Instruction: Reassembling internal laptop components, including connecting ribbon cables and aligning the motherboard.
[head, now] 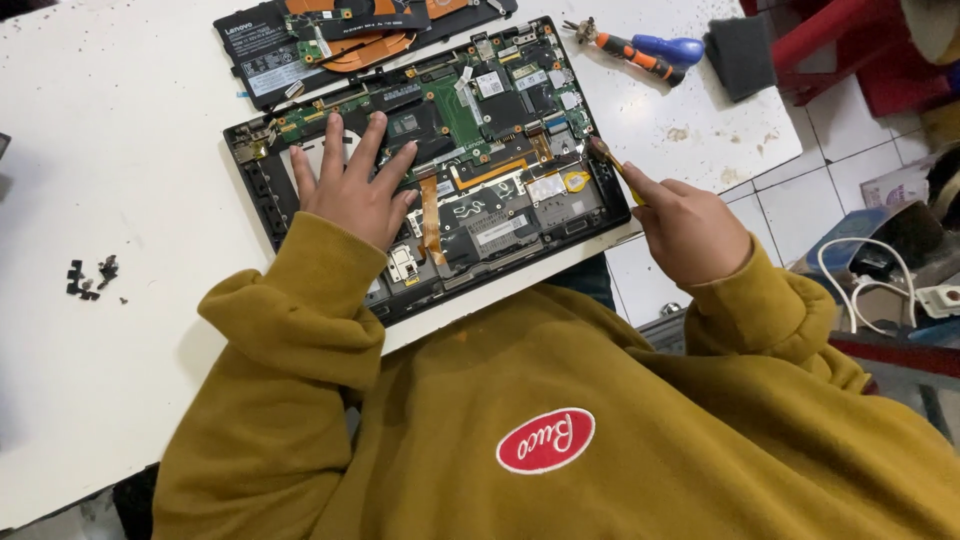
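Note:
An opened laptop base point(262, 190) lies on the white table, its green circuit board point(460, 105) and copper ribbon cables exposed. My left hand point(350, 185) rests flat on the board's left part, fingers spread, holding nothing. My right hand point(685, 225) sits at the laptop's right edge, pinching a thin yellow pry tool point(612, 165) whose tip touches the frame near a round coin cell point(575, 181). Mustard-coloured sleeves cover both arms.
A black battery pack with a copper heat pipe point(300, 45) lies behind the laptop. Orange-and-blue pliers point(640, 50) and a dark block point(740, 50) sit at the back right. Small black screws and parts point(90, 278) are at the left. Cables and a power strip point(900, 285) lie on the floor at right.

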